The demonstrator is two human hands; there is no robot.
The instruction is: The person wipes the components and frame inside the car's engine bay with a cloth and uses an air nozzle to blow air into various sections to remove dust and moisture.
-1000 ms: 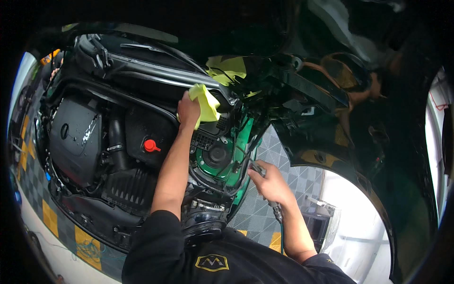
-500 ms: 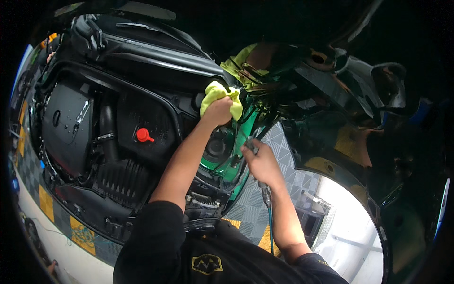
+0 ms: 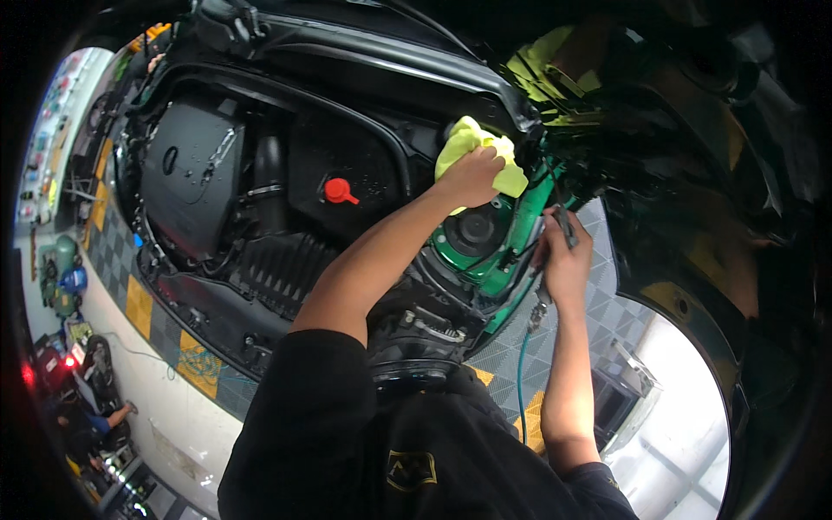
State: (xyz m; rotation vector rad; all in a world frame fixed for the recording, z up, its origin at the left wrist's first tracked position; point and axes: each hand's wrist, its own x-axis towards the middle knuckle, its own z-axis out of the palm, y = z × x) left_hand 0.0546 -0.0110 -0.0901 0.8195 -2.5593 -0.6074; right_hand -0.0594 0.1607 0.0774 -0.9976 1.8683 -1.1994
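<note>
My left hand [image 3: 472,179] is closed on a bunched yellow-green cloth [image 3: 511,180], pressed among the parts at the far right corner of a car's engine bay. Just nearer than the cloth lies a round black strut mount cap [image 3: 474,232] on green-painted metal [image 3: 520,225]. My right hand [image 3: 568,260] grips an air blow gun [image 3: 566,227], partly hidden by the fingers, its thin nozzle pointing away toward the green fender edge. From its lower end a teal air hose [image 3: 522,373] hangs beside my forearm.
A black engine cover [image 3: 191,178] with water drops and a red filler cap [image 3: 338,191] lie left. The raised dark hood [image 3: 693,173] overhangs the right side and mirrors the cloth. Grey and yellow floor tiles [image 3: 139,308] surround the car. Another person's hand [image 3: 128,407] shows far left.
The view has swung, so the engine bay sits farther right and higher. My left hand with the cloth is slightly nearer the strut mount cap. My right hand keeps the air blow gun.
</note>
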